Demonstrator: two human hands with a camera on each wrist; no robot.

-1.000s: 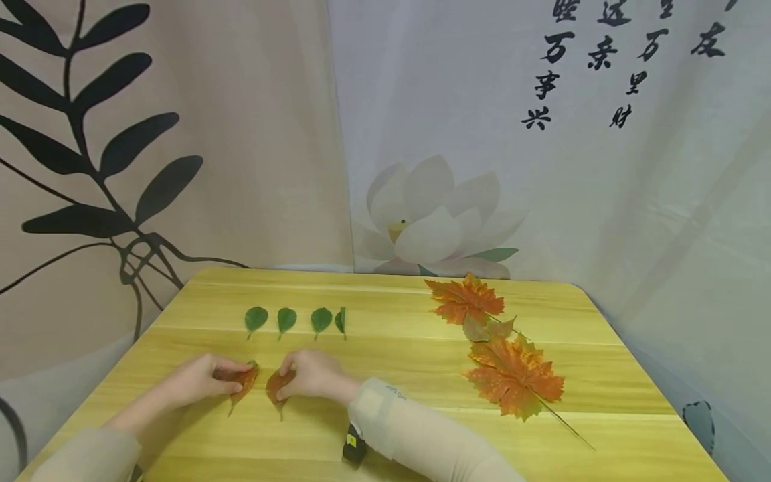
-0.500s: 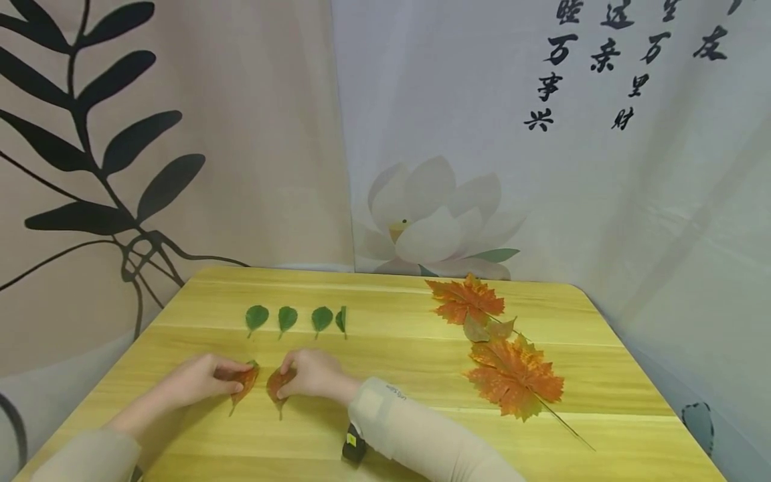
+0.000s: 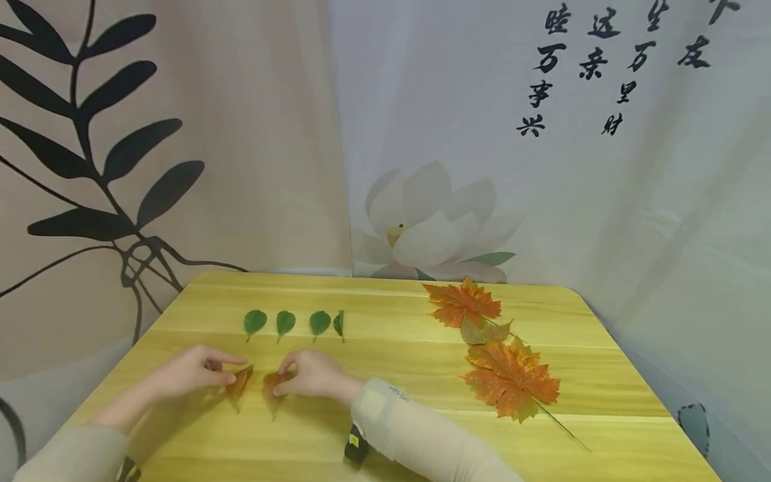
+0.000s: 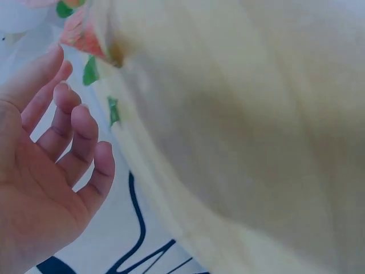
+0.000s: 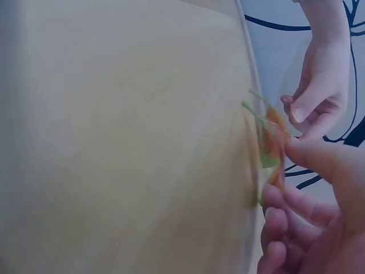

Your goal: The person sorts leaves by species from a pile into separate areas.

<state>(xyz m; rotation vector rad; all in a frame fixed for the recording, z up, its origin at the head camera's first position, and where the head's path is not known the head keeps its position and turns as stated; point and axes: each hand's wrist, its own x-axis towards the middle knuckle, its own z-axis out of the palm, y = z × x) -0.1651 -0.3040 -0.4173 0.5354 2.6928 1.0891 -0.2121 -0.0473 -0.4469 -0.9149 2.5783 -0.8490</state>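
Note:
In the head view, two orange-brown leaves lie side by side near the front left of the table. My left hand (image 3: 189, 373) is at the left leaf (image 3: 240, 385), thumb tip by its edge, fingers spread. The left wrist view shows that hand's fingers loosely bent with nothing between them. My right hand (image 3: 314, 375) pinches the right leaf (image 3: 271, 388) between thumb and fingers; the right wrist view shows this leaf at the thumb tip, overlapping the other one. Behind the hands, several small green leaves (image 3: 286, 323) lie in a row, the rightmost looking narrow.
Two large orange maple leaves (image 3: 512, 381) on thin stems lie at the table's right, with smaller leaves (image 3: 472, 333) between them. A black device (image 3: 356, 445) sits under the right wrist. A printed curtain (image 3: 271, 134) hangs behind the wooden table (image 3: 421, 428).
My left hand has loosened from the left leaf and drawn slightly left, its fingers opening. The right hand keeps its pinch in about the same place. The head view has shifted slightly.

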